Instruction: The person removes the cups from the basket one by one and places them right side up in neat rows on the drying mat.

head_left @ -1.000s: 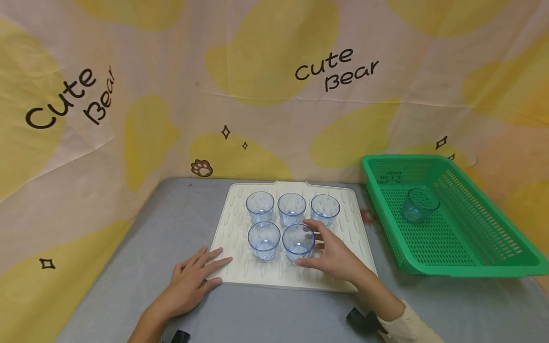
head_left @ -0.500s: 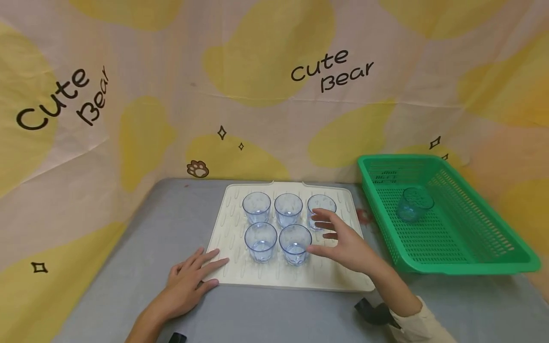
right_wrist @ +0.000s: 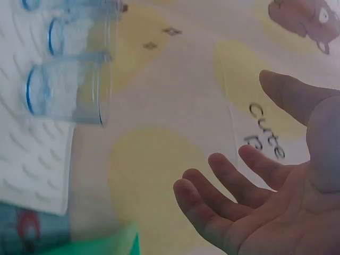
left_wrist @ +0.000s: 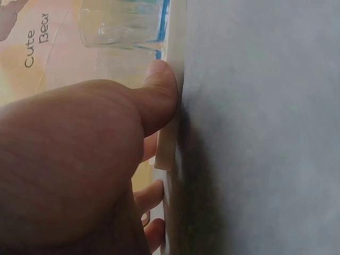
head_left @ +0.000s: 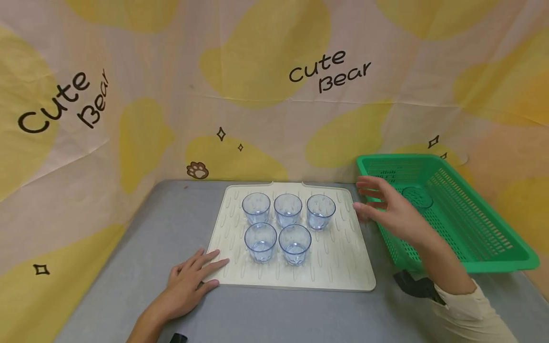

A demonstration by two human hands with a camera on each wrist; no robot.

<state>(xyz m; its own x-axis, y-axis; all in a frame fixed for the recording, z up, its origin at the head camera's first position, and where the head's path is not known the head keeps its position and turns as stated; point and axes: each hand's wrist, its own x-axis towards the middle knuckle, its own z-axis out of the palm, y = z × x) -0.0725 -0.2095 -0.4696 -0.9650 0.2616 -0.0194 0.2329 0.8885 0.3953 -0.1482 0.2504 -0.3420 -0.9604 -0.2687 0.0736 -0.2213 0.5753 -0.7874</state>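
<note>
Several clear bluish glasses stand upright on a white ridged mat: three in the back row, among them the back right glass (head_left: pixel 320 213), and two in front, the front left (head_left: pixel 260 243) and the front right (head_left: pixel 295 245). My left hand (head_left: pixel 188 286) rests with spread fingers on the near left corner of the mat (head_left: pixel 339 267). Over the left rim of the green basket (head_left: pixel 493 266) hovers my right hand (head_left: pixel 394 212), its fingers relaxed and apart, holding nothing. One more glass (head_left: pixel 418 197) lies inside the basket, partly hidden by that hand.
Grey cloth (head_left: pixel 266 314) covers the table. A patterned curtain (head_left: pixel 257 95) rises behind it and on the left. The basket's wall stands close to the mat's right edge.
My right hand has let go of the front right glass and moved right and away to the basket. That glass stays on the mat. My left hand keeps its place.
</note>
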